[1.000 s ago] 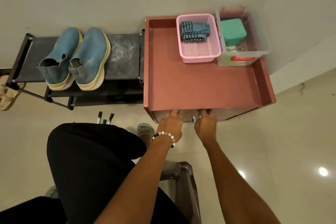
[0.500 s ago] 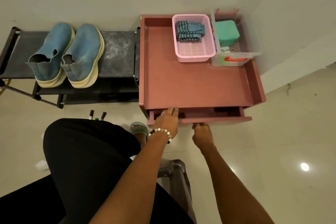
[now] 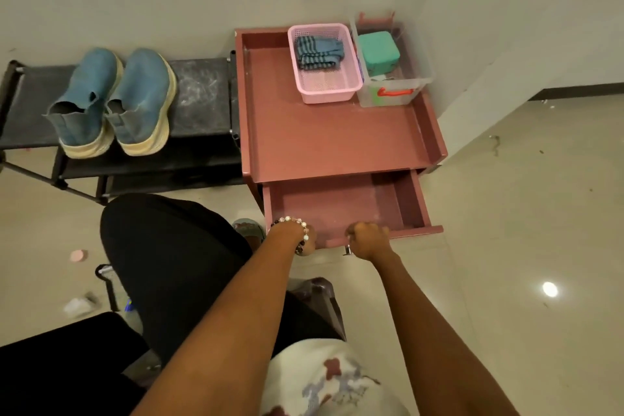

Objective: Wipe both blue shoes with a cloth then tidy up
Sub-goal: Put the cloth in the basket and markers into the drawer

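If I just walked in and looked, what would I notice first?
Probably the two blue shoes, side by side on the black rack at the left. Next, the reddish cabinet beside it, its drawer pulled open, with the left hand and right hand at its front edge. At the back of the cabinet top, a pink basket holds a striped cloth.

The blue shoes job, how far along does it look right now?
Barely started. Both blue shoes sit on the rack, and the cloth lies folded in the pink basket. Both hands, left and right, hold the open, empty-looking drawer. Wiping and tidying remain.
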Available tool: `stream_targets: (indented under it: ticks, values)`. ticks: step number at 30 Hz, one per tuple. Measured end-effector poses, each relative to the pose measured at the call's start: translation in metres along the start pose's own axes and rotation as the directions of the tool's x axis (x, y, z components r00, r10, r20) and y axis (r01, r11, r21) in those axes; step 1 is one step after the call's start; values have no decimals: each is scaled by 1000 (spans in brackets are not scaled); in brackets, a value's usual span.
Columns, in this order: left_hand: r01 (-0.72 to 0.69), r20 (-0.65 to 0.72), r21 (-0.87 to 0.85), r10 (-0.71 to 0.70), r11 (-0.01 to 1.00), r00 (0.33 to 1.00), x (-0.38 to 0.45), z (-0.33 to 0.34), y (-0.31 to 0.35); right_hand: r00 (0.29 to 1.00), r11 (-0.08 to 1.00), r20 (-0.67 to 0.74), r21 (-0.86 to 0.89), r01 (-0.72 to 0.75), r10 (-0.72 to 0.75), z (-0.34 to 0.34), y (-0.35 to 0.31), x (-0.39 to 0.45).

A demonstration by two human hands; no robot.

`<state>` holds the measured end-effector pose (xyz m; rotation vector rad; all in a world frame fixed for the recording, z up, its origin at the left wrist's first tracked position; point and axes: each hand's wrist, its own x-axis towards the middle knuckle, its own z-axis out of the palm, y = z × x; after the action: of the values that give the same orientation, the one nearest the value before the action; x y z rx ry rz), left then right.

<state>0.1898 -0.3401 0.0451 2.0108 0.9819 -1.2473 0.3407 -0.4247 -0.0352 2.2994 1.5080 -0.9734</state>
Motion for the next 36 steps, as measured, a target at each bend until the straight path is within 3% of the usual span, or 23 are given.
stream_targets:
  ticks: [3,5,7,10,14,18,23,27,31,36]
  values:
    - [52,-96,-285,-83,957,992,-30,-6,-6,999,980,-38,199,19,-12,-18,-16,-3]
    - [-125,-250,-519,-10,846,968,-43,-11,-21,990,943,-136,321,90,-48,-42,-37,-6]
    - [-383,-479,-663,29,643,878,-56,-11,-45,965,891,-248,414,185,-85,-69,-67,-8]
    - [-598,-666,-742,-238,301,707,-85,-8,-99,919,767,-350,535,355,-181,-106,-124,-7]
    - [-697,-618,-710,-564,101,548,-125,12,-181,837,637,-428,550,540,-341,-138,-217,-23]
    - [-726,-483,-688,-732,-23,481,-144,46,-252,805,601,-363,537,592,-470,-129,-307,-33]
    - [-684,-252,-714,-857,-148,449,-133,107,-333,786,640,-165,493,590,-596,-77,-409,-11]
    - [-586,-46,-751,-861,-304,506,-86,160,-386,808,742,37,423,520,-587,-3,-469,35]
    - [-442,106,-779,-789,-444,605,-11,202,-435,872,880,222,309,362,-436,86,-500,113]
    - [-311,155,-815,-702,-488,695,105,244,-494,969,991,208,64,121,-132,177,-509,213]
